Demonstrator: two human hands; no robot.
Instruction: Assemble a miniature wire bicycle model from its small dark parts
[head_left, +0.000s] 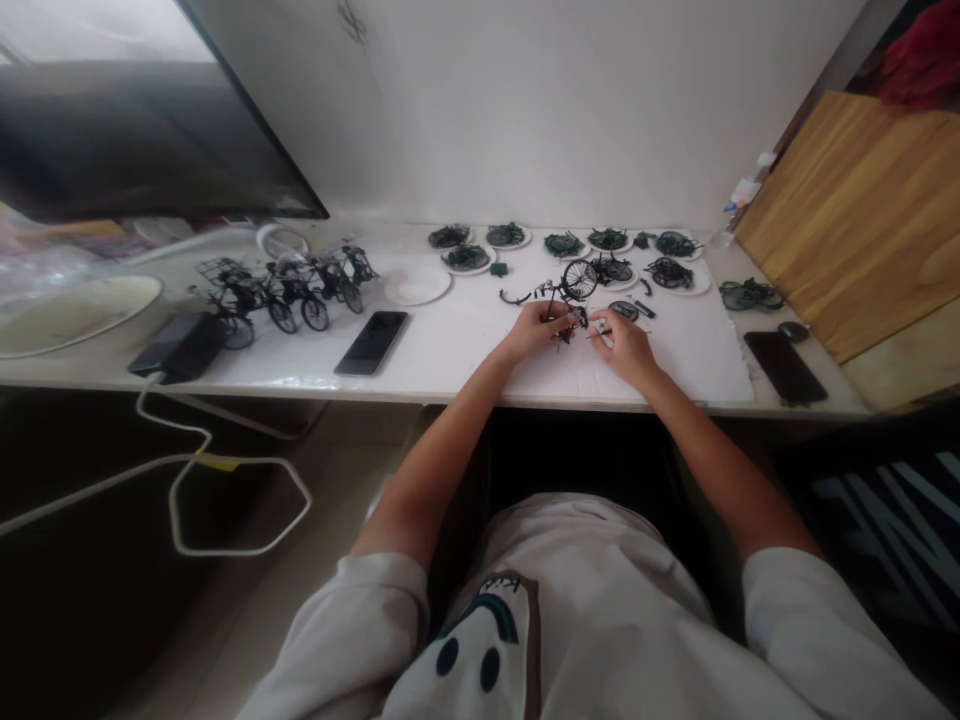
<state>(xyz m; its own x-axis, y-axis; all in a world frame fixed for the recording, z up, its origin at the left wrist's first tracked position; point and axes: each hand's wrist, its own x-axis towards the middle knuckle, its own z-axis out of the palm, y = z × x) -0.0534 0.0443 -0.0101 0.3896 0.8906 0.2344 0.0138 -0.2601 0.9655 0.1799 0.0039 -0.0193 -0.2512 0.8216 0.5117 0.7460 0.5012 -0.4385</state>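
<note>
A partly built model bicycle with a black wheel (580, 280) is held above the white sheet. My left hand (538, 328) is closed on its dark frame. Close beside it on the right, my right hand (621, 342) has its fingers pinched at a small part near the frame; the part is too small to name. A curved black piece (514, 297) lies left of the wheel. Another loose wheel (624, 311) and small black pieces lie just behind my right hand.
Several finished model bicycles (315, 310) stand at the left, near a phone (371, 343) and a black box (178, 346) with a cable. Plates of dark parts (466, 259) line the back. A bare white plate (417, 285) sits mid-left; a second phone (786, 367) lies right.
</note>
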